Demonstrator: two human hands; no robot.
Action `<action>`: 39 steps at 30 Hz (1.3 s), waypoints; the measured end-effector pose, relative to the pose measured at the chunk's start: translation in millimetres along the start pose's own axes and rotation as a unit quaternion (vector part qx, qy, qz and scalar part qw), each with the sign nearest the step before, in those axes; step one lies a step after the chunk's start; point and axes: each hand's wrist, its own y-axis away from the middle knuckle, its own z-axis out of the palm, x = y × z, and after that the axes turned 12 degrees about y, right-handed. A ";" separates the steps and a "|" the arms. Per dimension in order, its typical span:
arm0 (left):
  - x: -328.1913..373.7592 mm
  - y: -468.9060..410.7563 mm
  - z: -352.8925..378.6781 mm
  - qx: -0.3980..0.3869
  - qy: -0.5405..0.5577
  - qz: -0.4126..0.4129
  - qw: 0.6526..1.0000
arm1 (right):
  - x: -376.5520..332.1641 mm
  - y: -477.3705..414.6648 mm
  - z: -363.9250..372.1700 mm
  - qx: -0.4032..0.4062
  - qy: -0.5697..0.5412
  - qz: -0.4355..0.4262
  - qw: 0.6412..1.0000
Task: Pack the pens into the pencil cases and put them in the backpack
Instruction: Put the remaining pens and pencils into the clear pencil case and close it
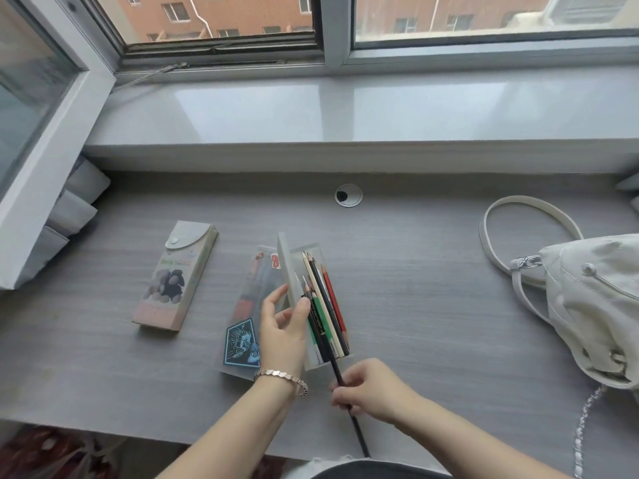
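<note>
A clear plastic pencil case (313, 252) lies open at the desk's middle, with several pens and pencils (328, 305) inside. My left hand (285, 324) holds its raised lid at the edge. My right hand (366, 388) pinches a long black pen (337, 366) whose tip points into the case's near end. A second clear case with a blue sticker (242, 344) lies just left of it, partly under my left hand. A third case with a snap flap (176, 278) lies shut further left. The pale backpack (594, 305) rests at the right.
The grey desk (432, 305) runs under a wide window sill (345, 112). A cable hole (348, 195) sits at the back middle. The backpack's strap (511, 209) loops over the desk toward the back. Grey cushions (76, 209) are stacked at the far left.
</note>
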 end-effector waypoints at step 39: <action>9.4 22.1 13.8 -0.142 -0.315 0.154 0.926 | -25.3 -2.5 -56.9 0.083 -0.378 -0.113 0.915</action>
